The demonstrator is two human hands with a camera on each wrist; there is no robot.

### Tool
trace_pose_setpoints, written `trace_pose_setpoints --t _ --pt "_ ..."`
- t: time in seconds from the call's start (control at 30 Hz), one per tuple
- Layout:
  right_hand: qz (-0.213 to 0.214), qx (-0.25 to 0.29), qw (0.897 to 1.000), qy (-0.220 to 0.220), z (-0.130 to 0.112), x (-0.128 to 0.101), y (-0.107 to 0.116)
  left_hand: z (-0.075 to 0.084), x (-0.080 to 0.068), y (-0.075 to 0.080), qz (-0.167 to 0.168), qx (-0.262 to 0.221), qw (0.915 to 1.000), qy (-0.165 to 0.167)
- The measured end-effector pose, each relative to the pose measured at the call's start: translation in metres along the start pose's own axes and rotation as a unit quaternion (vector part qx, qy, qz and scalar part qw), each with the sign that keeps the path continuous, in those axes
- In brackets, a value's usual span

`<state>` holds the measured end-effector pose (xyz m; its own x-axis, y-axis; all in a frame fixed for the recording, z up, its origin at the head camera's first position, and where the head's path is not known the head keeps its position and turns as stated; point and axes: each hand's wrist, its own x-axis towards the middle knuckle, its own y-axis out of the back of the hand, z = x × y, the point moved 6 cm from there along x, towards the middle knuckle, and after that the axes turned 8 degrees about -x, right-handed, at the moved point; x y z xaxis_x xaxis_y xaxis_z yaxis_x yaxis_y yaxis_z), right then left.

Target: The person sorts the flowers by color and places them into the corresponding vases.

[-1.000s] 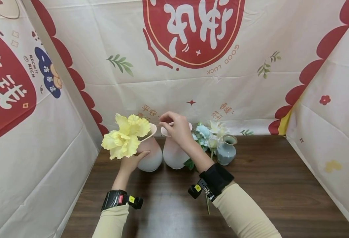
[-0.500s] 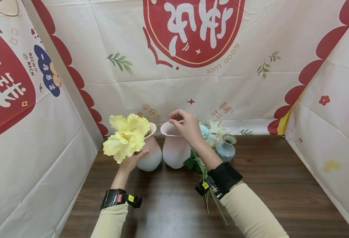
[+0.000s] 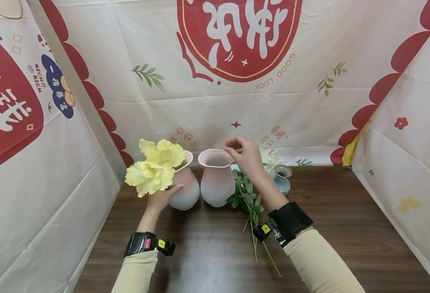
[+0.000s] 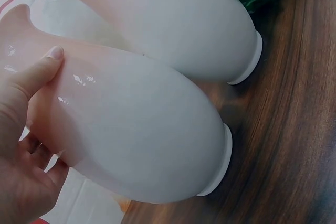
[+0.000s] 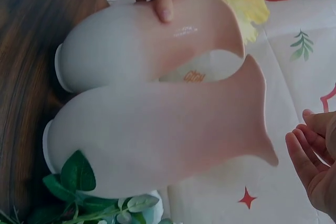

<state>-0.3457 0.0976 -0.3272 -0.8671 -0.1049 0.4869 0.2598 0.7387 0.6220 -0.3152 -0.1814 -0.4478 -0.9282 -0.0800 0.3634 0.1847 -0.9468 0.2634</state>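
Note:
My left hand (image 3: 162, 197) grips the left pink-and-white vase (image 3: 186, 190) below its flared rim. The left wrist view shows the thumb on the near side of this vase (image 4: 147, 124) and the other fingers curled around beneath. Yellow ruffled flowers (image 3: 154, 167) lean out of its mouth to the left. A matching vase (image 3: 217, 185) stands upright just to the right; none of its mouth visible in the head view holds a flower. Near that rim is my right hand (image 3: 247, 159), fingers loosely bent and holding nothing. In the right wrist view a gap separates the hand (image 5: 315, 163) from the rim.
Several green-leaved stems (image 3: 251, 201) lie on the dark wooden table (image 3: 207, 252) right of the vases, partly behind my right forearm. A pale flower (image 3: 269, 158) and a small blue-grey vase (image 3: 283, 181) are behind it. A printed cloth (image 3: 207, 110) hangs at the back.
My right hand has moved rightward from over the right vase's mouth to its right edge, uncovering that mouth and more of the stems. My left hand stays on its vase; the yellow flowers sway slightly.

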Motion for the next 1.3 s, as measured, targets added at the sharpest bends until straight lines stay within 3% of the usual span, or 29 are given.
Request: trace_pose_setpoints --t 0.13,0.37,0.57,0.8,1.0,1.17,1.3 --pt "0.009 -0.002 1.000 -0.005 0.008 -0.003 0.004 0.000 0.001 0.001 0.002 0.012 0.9999 0.002" --pt "0.025 -0.006 1.000 -0.013 0.021 -0.010 0.010 0.001 0.002 0.002 -0.002 -0.009 1.0000 0.002" --pt "0.041 -0.015 0.998 -0.034 0.034 -0.017 0.016 -0.001 0.003 0.001 -0.005 0.009 0.9999 0.003" --pt "0.043 -0.026 0.997 -0.051 0.048 -0.028 0.016 -0.003 0.003 0.002 -0.013 0.007 0.9991 0.038" --pt "0.030 -0.030 0.997 -0.070 0.063 -0.041 0.010 -0.003 0.004 0.002 -0.007 0.021 0.9997 0.012" --pt "0.018 -0.034 0.996 -0.086 0.076 -0.054 0.005 -0.003 0.004 0.003 0.004 0.000 0.9999 -0.013" --pt "0.016 -0.037 0.994 -0.098 0.087 -0.063 0.001 -0.003 0.004 0.003 0.006 -0.009 0.9999 -0.013"
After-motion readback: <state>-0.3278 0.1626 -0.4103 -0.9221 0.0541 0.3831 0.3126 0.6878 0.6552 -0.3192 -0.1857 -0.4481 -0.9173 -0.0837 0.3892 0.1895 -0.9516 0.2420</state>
